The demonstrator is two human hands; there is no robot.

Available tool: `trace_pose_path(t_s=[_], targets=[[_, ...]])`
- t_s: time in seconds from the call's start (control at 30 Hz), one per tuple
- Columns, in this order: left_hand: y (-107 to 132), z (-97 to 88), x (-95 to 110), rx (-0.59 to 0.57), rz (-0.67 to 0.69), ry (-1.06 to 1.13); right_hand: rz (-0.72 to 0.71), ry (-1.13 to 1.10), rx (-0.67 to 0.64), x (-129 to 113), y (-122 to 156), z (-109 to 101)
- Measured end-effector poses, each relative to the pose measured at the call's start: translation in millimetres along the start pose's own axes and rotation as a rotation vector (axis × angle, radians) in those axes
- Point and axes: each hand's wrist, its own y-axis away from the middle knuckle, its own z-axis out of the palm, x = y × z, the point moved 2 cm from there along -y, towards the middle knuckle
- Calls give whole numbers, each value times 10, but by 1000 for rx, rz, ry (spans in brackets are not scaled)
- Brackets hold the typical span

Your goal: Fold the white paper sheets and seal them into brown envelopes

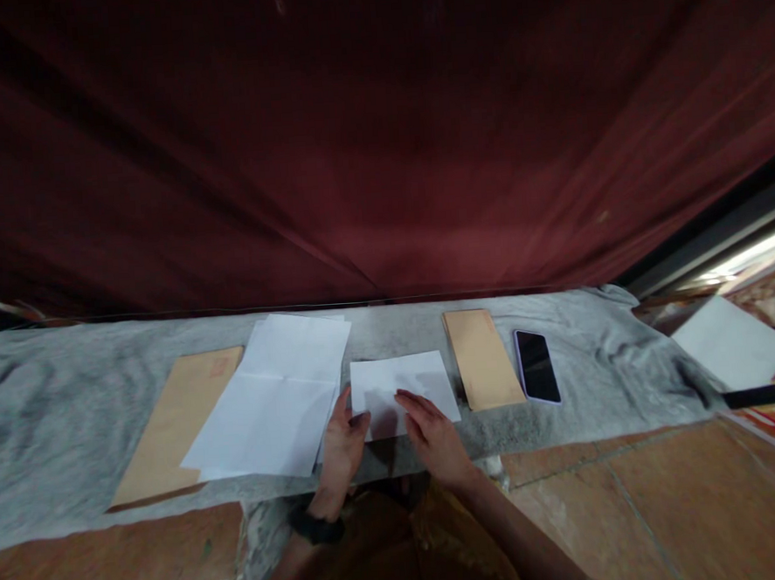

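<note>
A white sheet of paper (429, 375), about half the size of the sheets beside it and seemingly folded, lies on the grey cloth in front of me. At its left edge, my left hand (342, 441) grips the near corner, thumb on top and fingers along the side. My right hand (436, 437) rests on the paper's near part, its fingers stretched out together and pointing left. To the left lie several larger white sheets (283, 410) with a crease across the top one, partly covering a brown envelope (166, 435).
Brown envelopes (485, 358) lie in a stack to the right, beside a dark-screened phone (537, 367). The grey cloth (602, 356) covers the narrow surface. A dark red curtain (380, 168) hangs behind it. Terracotta tiles (669, 500) show below, and white paper (735, 339) lies far right.
</note>
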Motion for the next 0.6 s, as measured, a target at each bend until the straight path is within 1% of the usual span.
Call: trace_pose_path(t_s=[0.03, 0.07, 0.13, 0.2, 0.27, 0.3, 0.33, 0.37, 0.43, 0.5, 0.6], targets=[[2, -13, -1, -4, 9, -28, -62, 120, -20, 14, -60, 40], [17, -31, -1, -8, 21, -69, -95, 234, -25, 41, -101, 81], [92, -80, 10, 12, 72, -195, -110, 419, -29, 121, -122, 161], [221, -114, 45, 83, 165, -368, -106, 531, -38, 206, -81, 225], [368, -82, 105, 150, 315, -542, -107, 586, -51, 270, -18, 261], [430, -29, 138, 150, 404, -603, -110, 598, -55, 293, 10, 270], [475, 48, 165, 113, 492, -638, -117, 602, -62, 311, 31, 276], [499, 140, 186, 65, 574, -651, -125, 602, -69, 325, 45, 279], [477, 339, 191, -72, 671, -686, -139, 600, -79, 349, 54, 281], [382, 489, 155, -121, 689, -758, -146, 600, -80, 372, 45, 275], [213, 574, 79, -111, 670, -881, -120, 597, -59, 404, 21, 230]])
